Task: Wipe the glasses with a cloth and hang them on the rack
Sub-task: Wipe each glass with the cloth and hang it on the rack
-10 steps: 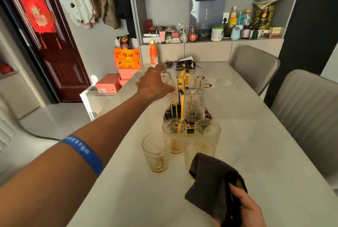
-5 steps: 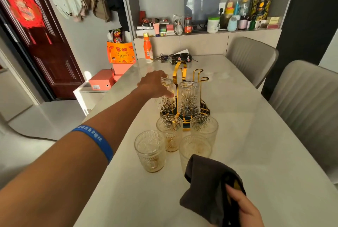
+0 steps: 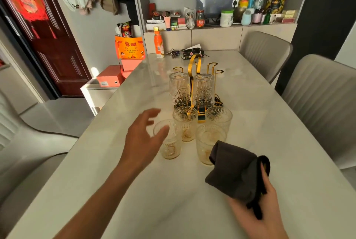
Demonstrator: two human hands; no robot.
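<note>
A gold wire rack [image 3: 195,65] stands mid-table with two patterned glasses hung upside down on it, one at the left [image 3: 180,88] and one at the right [image 3: 203,90]. Several more glasses stand upright in front of the rack; the nearest left one [image 3: 170,143] is just beside my left hand [image 3: 143,138], which hovers open with fingers spread and holds nothing. My right hand [image 3: 264,211] grips a dark brown cloth [image 3: 234,173] near the front right. The cloth covers part of the nearest right glass [image 3: 208,142].
The pale marble table [image 3: 269,142] has grey chairs [image 3: 317,104] on its right side and another at the left. An orange bottle [image 3: 159,44], keys and a dark box lie at the far end. A cluttered shelf runs along the back wall.
My left hand let go of the glass it set on the rack's left peg and pulled back toward the upright glasses. The cloth hand has barely moved.
</note>
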